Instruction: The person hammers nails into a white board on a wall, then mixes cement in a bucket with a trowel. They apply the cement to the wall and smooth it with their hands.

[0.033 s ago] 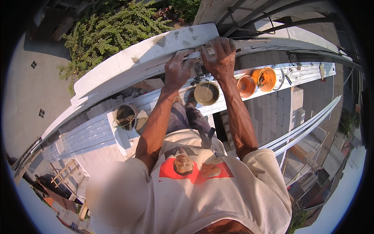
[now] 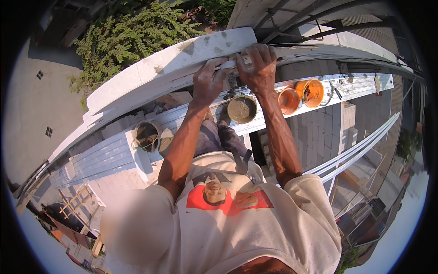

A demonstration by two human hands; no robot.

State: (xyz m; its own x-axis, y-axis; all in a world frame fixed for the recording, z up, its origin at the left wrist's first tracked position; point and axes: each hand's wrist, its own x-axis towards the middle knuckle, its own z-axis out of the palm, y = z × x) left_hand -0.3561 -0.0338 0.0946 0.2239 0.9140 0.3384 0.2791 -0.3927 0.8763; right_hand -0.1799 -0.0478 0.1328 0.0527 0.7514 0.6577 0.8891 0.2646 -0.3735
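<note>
Far as I can see, it's a head-worn fisheye looking down, shirt [image 2: 264, 228] way closer to it than left hand [image 2: 210, 83] or right hand [image 2: 258, 71].

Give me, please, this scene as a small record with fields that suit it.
Left hand: fingers bent, near the right end of the white slab; hold unclear
Right hand: beside the left, at the slab's end; hold unclear
Bucket nearest hands: brownish bucket
Farther right: left orange bucket, right orange bucket
Support: silvery planks under these three
Plants: green shrubs beyond the slab
</note>
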